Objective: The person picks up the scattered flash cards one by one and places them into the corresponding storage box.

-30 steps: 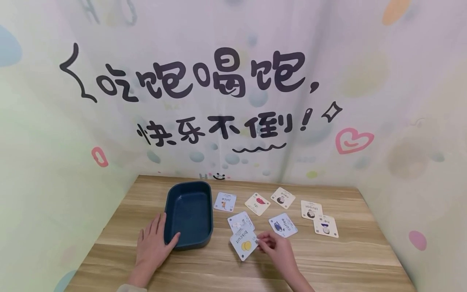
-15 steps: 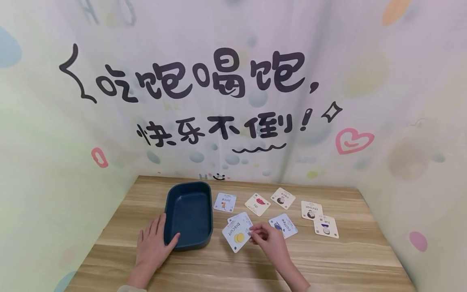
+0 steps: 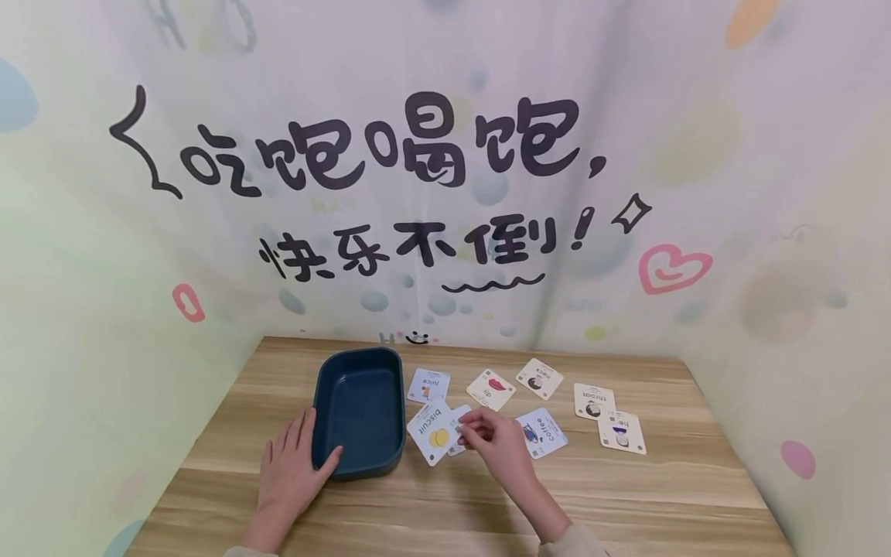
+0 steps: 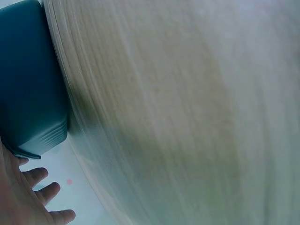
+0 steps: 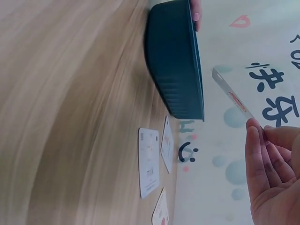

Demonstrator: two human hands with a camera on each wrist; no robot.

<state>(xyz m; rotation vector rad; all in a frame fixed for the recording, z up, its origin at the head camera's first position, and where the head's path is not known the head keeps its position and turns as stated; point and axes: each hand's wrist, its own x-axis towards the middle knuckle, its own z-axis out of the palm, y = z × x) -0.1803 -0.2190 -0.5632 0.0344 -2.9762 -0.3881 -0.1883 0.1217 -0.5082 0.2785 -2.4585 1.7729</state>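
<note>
Between thumb and fingers my right hand (image 3: pixel 496 445) pinches the biscuit card (image 3: pixel 433 435) by its right edge, raised off the table as the right wrist view shows. Below it a pale blue card (image 3: pixel 457 447) lies partly hidden. The dark blue tray (image 3: pixel 358 418) stands just left of the held card, its inside bare. My left hand (image 3: pixel 288 464) rests against the tray's left side with fingers spread and thumb over the near rim. In the left wrist view, the left hand's fingers (image 4: pixel 47 192) stretch out straight beside the tray (image 4: pixel 33 75).
Behind the held card lies the juice card (image 3: pixel 428 383). Further right are a lips card (image 3: pixel 491 388), the neck card (image 3: pixel 539 377), the coffee card (image 3: pixel 541 433) and the throat card (image 3: pixel 594 400), overlapped by another card (image 3: pixel 622 432). A printed curtain (image 3: pixel 445 309) borders the wooden table (image 3: pixel 626 503).
My right hand has carried the biscuit card leftward and slightly away from me, towards the tray. The left hand and the tray have stayed in place.
</note>
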